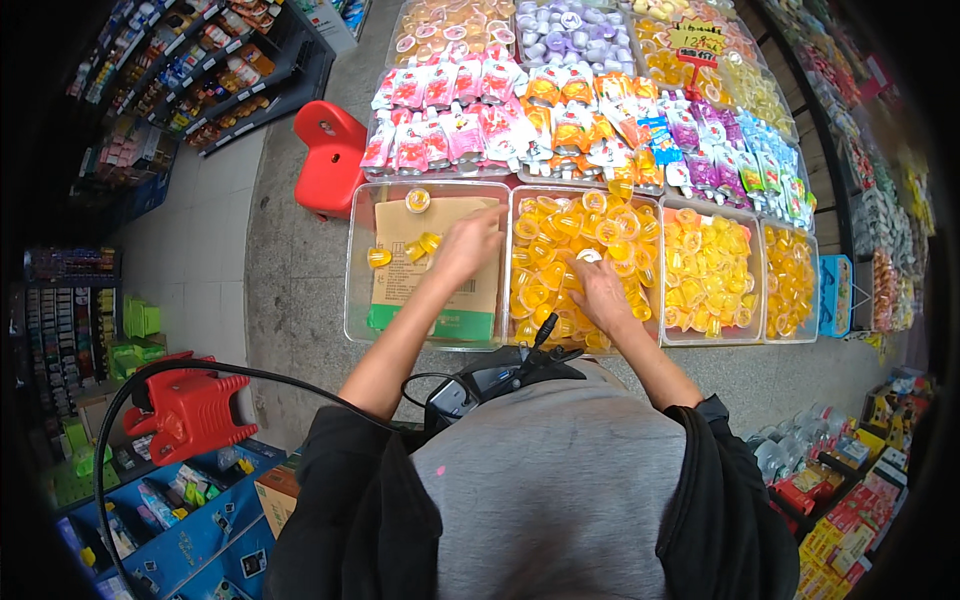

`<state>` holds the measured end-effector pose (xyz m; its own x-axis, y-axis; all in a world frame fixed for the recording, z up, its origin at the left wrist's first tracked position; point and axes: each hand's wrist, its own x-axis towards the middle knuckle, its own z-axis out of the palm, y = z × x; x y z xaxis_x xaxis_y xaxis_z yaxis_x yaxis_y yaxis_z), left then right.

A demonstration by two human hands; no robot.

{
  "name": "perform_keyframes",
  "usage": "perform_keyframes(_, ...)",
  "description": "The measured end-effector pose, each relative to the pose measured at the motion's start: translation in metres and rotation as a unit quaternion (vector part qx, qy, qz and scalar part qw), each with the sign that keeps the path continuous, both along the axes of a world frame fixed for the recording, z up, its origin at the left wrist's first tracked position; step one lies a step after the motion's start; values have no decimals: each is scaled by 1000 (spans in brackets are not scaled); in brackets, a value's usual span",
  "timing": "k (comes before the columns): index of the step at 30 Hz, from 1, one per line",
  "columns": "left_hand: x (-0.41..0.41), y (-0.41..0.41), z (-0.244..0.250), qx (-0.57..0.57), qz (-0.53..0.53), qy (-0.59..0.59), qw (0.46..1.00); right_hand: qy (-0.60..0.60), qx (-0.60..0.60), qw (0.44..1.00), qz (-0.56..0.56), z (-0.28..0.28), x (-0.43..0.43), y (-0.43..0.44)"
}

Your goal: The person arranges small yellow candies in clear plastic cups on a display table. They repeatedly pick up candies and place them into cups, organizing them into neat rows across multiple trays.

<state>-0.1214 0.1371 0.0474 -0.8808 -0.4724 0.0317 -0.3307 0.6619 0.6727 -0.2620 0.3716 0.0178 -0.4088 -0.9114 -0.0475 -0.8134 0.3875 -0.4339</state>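
Observation:
My left hand [472,241] is over a clear plastic bin [355,281] lined with a flattened cardboard sheet [401,289], its fingers towards the bin's right wall. Close beside it are yellow jelly cups [415,250]; another jelly cup [379,257] lies further left. One lidded jelly cup [418,199] sits at the bin's far side. In the adjoining bin, heaped with yellow jelly cups [551,225], my right hand [602,291] reaches into the pile. Its fingertips are by a cup with a whitish lid [589,256]. Whether either hand grips a cup is hidden.
More yellow cups fill two bins [709,274] [789,281] on the right. Behind stand rows of pink jelly pouches [465,135] and orange ones [574,124], with a price sign [696,37]. A red plastic chair [330,161] stands left; a black cable [225,367] curves past my left arm.

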Motion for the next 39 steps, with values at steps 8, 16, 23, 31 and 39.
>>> perform_keyframes(8, -61, 22, -49, -122, -51, -215, 967, -63, -36, 995, -62, -2, 7, 18)
perform_keyframes(16, -23, -2, -54, -65, -104, 5, 992, -250, -83, 951, -164, -1, 14, -3)
perform_keyframes(23, -16, 4, -40, -37, -53, -16, 998, -263, -45, 955, -132, 13, 24, -40)
perform_keyframes(31, 77, -55, -3, 133, 335, 39, 932, -420, -78, 900, -86, 27, 23, -52)
perform_keyframes(39, 8, 16, -28, 133, 35, 19, 990, -16, -25, 998, -61, -23, -14, -3)
